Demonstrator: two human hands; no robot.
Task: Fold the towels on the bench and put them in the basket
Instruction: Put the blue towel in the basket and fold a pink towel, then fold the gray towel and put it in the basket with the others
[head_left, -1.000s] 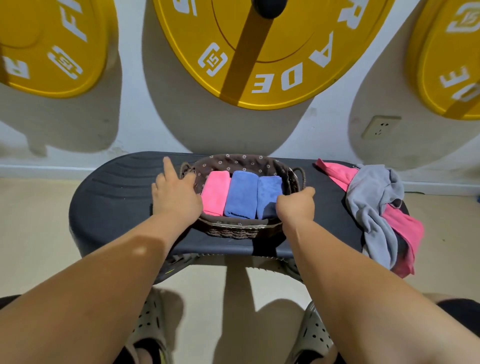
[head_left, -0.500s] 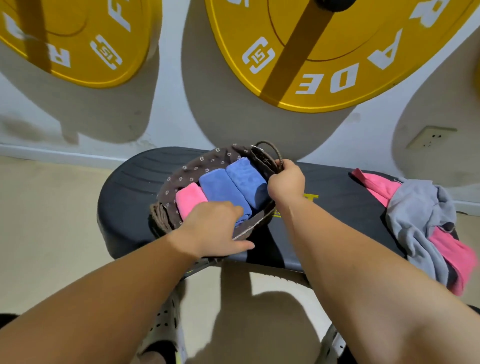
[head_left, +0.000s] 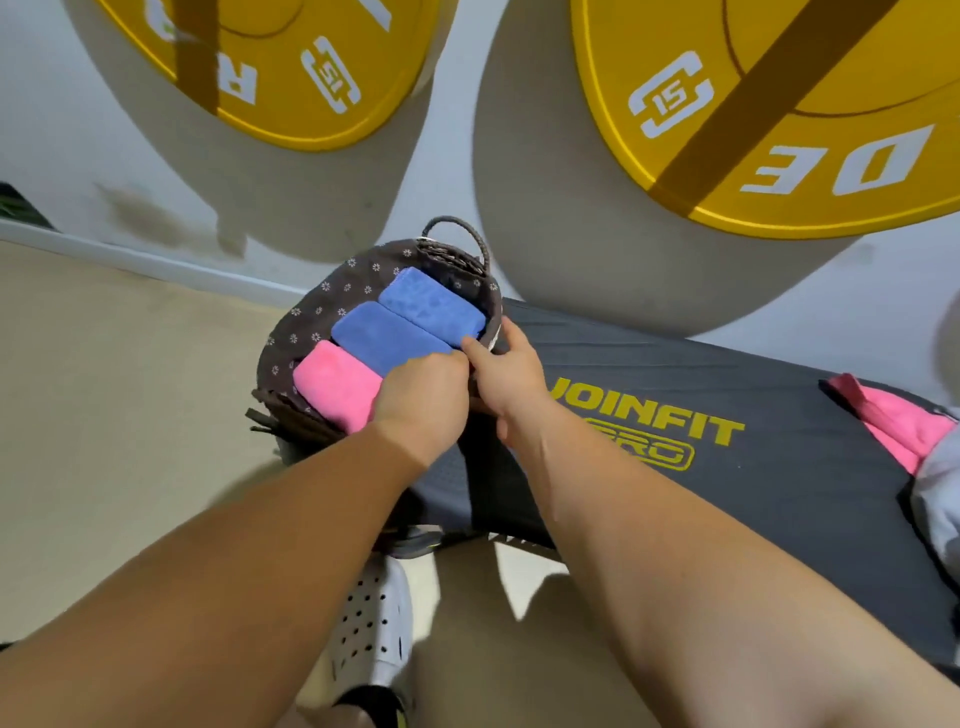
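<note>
Gripping the basket (head_left: 311, 312) by its near rim, the left hand (head_left: 421, 397) and right hand (head_left: 506, 382) curl over the edge side by side, probably to steady or reposition it at the end of the bench (head_left: 779, 364). Three folded towels (head_left: 384, 338) sit packed in a row inside, and the unfolded towels (head_left: 904, 431) lie heaped well apart at the far right.

Left yellow weight plate (head_left: 291, 78): high on the white wall (head_left: 467, 171), cropped by the top edge, marked "15" inside a white emblem, crossed by a darker band. Right yellow weight plate (head_left: 779, 104): on the same wall, larger in frame, with the same "15" emblem, large white lettering near the lower rim and a darker diagonal band. Broad grey shadows on the wall below both plates. Pale skirting board (head_left: 156, 265) along the wall foot. Beige floor (head_left: 130, 415) below. White perforated shoe (head_left: 371, 623) on the floor, bottom centre
</note>
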